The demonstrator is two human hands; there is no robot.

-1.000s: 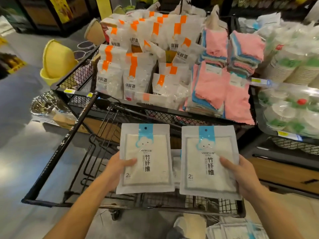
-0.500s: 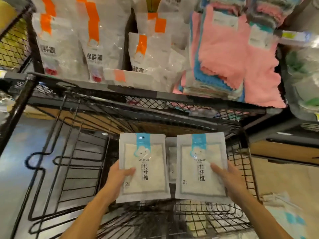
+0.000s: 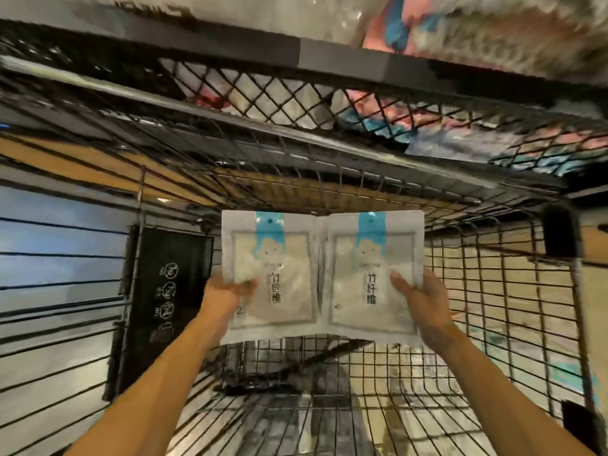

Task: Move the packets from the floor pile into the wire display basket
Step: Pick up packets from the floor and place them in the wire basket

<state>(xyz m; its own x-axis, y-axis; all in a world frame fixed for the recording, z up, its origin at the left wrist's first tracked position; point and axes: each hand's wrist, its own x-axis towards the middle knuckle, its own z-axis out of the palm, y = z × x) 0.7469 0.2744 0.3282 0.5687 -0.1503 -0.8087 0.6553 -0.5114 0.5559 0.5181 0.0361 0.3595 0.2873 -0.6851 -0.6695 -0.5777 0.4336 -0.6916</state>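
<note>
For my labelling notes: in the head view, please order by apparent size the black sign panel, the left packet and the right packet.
1. Black sign panel, largest.
2. Left packet and right packet: they look alike, so I do not rank them.
</note>
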